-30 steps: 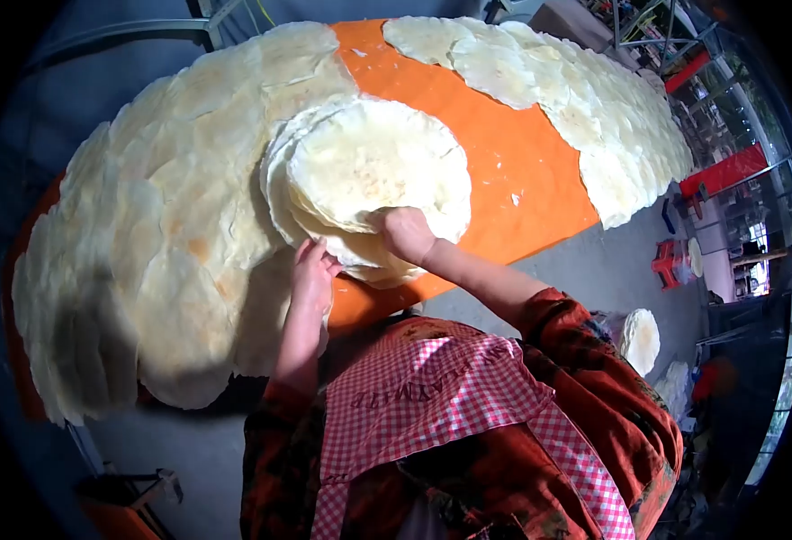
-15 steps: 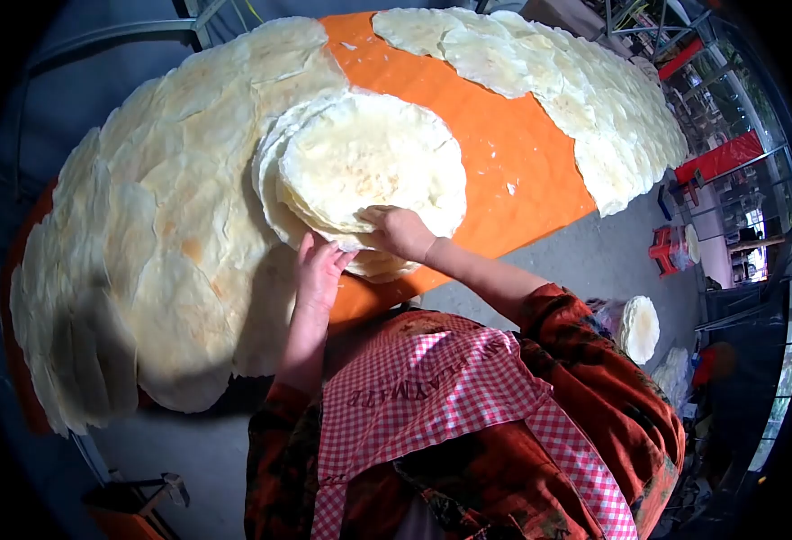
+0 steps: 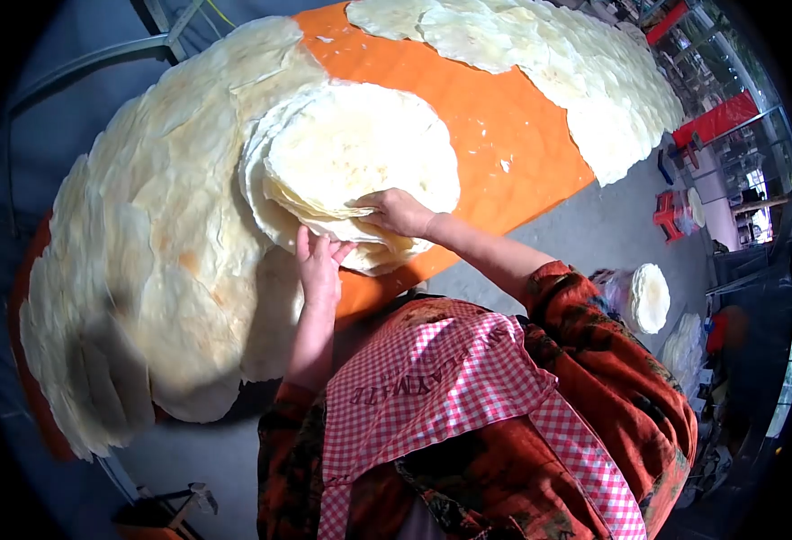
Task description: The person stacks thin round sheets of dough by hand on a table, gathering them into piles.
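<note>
A stack of thin, round, pale flatbreads (image 3: 355, 144) lies on the orange cloth (image 3: 477, 126), its left side over a wide layer of overlapping flatbreads (image 3: 157, 225). My right hand (image 3: 399, 214) pinches the near edge of the upper flatbreads in the stack, thumb and fingers closed on it. At the stack's near left edge, my left hand (image 3: 320, 261) has its fingers apart, palm partly up, the fingertips close to the lower flatbreads. Whether those fingertips touch the edge is unclear.
More overlapping flatbreads (image 3: 594, 99) cover the far right part of the cloth. Beyond the right table edge are a red stool (image 3: 665, 216) and a bagged flatbread stack (image 3: 650, 298). A metal frame (image 3: 90, 59) stands at the far left.
The view has turned a little, shifting the table within it. My right hand stays at the stack's near edge, while my left hand's fingers have spread beside it.
</note>
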{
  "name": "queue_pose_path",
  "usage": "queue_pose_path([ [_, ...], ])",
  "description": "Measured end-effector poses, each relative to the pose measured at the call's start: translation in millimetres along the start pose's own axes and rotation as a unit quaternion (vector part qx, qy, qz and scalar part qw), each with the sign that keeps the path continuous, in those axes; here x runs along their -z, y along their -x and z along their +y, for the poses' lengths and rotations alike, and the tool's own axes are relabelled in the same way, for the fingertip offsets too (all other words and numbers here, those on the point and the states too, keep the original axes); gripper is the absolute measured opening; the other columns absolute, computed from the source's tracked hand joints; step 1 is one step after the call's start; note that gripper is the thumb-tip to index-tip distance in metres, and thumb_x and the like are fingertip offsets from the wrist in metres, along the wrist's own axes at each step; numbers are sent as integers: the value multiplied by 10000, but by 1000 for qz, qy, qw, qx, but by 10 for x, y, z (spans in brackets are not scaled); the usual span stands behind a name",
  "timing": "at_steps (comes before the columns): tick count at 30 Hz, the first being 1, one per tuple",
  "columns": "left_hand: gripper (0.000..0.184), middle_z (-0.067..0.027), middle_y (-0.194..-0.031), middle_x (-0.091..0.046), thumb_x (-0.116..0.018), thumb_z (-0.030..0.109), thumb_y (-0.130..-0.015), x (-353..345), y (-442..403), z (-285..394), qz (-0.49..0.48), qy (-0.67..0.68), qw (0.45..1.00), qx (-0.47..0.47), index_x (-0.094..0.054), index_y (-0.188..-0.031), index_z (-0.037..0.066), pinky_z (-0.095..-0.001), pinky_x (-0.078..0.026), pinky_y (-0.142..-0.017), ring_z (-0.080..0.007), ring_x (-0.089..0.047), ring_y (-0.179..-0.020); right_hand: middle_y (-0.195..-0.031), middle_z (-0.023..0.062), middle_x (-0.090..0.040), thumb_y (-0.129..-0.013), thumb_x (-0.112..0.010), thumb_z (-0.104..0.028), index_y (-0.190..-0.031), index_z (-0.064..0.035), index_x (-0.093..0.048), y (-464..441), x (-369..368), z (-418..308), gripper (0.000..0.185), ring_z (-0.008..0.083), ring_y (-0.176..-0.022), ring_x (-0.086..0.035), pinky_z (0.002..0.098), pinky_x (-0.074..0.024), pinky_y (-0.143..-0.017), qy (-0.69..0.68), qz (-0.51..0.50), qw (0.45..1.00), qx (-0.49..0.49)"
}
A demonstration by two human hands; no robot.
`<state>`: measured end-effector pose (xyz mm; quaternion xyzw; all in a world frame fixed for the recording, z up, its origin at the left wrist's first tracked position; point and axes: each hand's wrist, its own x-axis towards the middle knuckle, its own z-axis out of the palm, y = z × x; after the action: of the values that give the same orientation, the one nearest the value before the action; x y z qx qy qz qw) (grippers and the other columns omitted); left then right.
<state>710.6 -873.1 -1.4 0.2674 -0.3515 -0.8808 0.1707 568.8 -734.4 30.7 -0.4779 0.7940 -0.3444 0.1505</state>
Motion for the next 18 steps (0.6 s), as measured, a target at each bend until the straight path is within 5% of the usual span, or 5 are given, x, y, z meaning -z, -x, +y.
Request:
queue_pose_path([
  [4, 454, -99, -1115, -524, -431, -78, -843, -74, -65, -45, 23, -64, 998, 4, -381, -1267, 77, -367, -563, -702, -218, -609, -924, -1152, 191, -604, -801, -650, -168, -1192, -35, -585, 62, -58, -120, 418, 357, -1030, -586, 387, -475, -884, 59, -4, 998, 11],
  [12, 374, -63, -1127, -551, -533, -14, -866, 58, -144, -239, 78, -37, 995, 52, -437, -1201, 120, -298, -530, -639, -175, -600, -904, -1262, 214, -518, -834, -621, -407, -1258, -19, -505, 254, -210, -387, 586, 375, -1173, -493, 434, -425, -973, 127, 64, 990, 24],
  [16, 279, 3, -942, -578, -575, 51, -882, -52, -135, -224, 122, -78, 988, 52, -494, -1135, 134, -237, -418, -489, -105, -545, -707, -979, 194, -652, -728, -704, -363, -1138, -38, -609, 140, -257, -222, 531, 348, -909, -637, 380, -519, -779, 117, 98, 988, 5],
  [17, 260, 7, -912, -576, -582, 59, -883, 15, -180, -273, 131, -88, 986, 59, -506, -1120, 132, -236, -404, -475, -99, -529, -679, -790, 184, -664, -720, -700, -284, -957, -39, -692, 30, -113, -294, 341, 343, -771, -655, 377, -527, -690, 119, 125, 983, 55],
  [18, 241, 11, -883, -574, -589, 68, -884, 74, -224, -323, 140, -98, 983, 66, -518, -1105, 131, -235, -389, -461, -93, -512, -651, -870, 163, -676, -764, -677, -243, -961, -43, -694, -75, 97, -356, 281, 291, -795, -647, 370, -502, -713, 79, 26, 994, -68],
])
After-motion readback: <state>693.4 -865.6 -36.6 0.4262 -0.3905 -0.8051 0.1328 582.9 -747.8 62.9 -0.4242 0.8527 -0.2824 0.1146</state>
